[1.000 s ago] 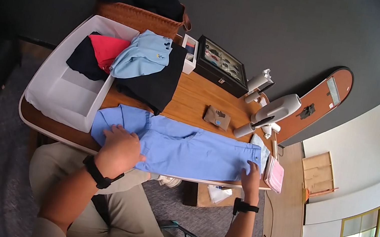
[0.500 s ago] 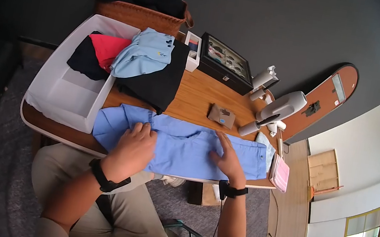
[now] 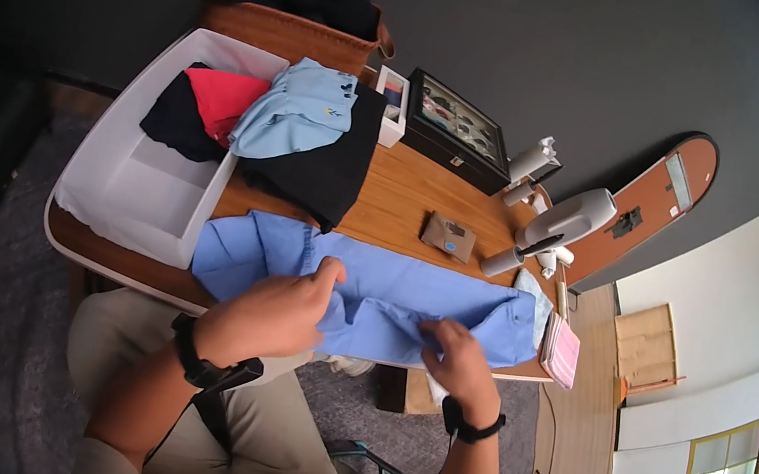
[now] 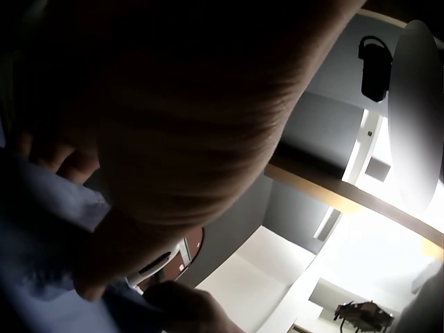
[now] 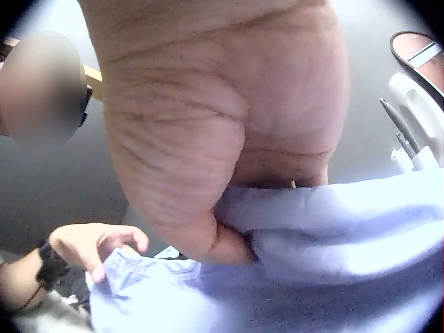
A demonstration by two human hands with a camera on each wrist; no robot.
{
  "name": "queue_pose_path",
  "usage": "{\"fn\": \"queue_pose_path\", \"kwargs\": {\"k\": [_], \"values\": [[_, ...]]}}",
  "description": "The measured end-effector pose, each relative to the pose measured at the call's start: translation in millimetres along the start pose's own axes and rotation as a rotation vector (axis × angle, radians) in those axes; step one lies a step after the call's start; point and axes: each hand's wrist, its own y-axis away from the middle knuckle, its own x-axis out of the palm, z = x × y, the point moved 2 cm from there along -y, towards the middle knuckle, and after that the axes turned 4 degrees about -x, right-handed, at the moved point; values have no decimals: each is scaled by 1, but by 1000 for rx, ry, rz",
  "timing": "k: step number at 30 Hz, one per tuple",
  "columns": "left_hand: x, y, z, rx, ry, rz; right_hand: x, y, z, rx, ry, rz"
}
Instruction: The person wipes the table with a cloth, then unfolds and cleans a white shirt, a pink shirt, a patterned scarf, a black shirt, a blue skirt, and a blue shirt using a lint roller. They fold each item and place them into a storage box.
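A light blue garment, with a small button near its right end, lies lengthwise along the table's front edge. My left hand pinches its cloth left of the middle, thumb and fingers together. Farther right, my right hand holds a fold of the same cloth at the near side. In the right wrist view, the thumb and fingers of the right hand close round a raised fold, while the left hand pinches an edge. Most left fingers are in shadow in the left wrist view.
A white bin holds black and red clothes at the left. Beside it lie a light blue garment and black cloth. Behind stand a brown basket and a display case. A small brown packet and pink cloth lie rightward.
The right hand has come left from the garment's right end and taken hold of its near cloth. The left hand has moved right, and the garment's middle is now bunched and creased.
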Motion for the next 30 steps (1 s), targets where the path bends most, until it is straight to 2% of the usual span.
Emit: {"fn": "queue_pose_path", "kwargs": {"k": [3,4,6,10,12,13,14,17,18,19,20,22,23,25,26,28,30], "values": [[-4,9,-8,24,-4,391,0,36,31,57,-116,127],[3,9,-4,41,-4,413,10,50,30,34,-167,135],[24,18,5,204,-1,601,22,71,37,79,-219,299],[49,32,0,171,-47,678,56,108,34,89,-152,335],[68,34,5,208,-185,662,68,121,30,101,-174,292],[72,35,4,245,-169,595,69,123,28,103,-168,291],[75,32,4,253,-180,609,70,125,27,104,-162,291],[74,20,-9,140,-263,593,56,123,20,181,-200,231],[68,14,-18,125,-223,501,53,123,13,188,-210,217],[62,8,-24,110,-183,407,48,123,3,163,-153,148],[61,4,-22,112,-198,415,43,120,-5,136,-96,80],[59,-4,-16,235,-240,187,31,111,-24,216,-43,3],[60,-5,-12,236,-252,195,30,104,-35,220,-54,-6],[59,-8,-6,272,-328,95,29,90,-60,176,136,-263],[60,-8,-5,278,-339,103,33,87,-70,183,130,-275],[62,-11,-2,227,-331,161,38,83,-90,336,335,-274],[61,-12,-2,224,-333,176,42,89,-103,379,378,-295]]}}
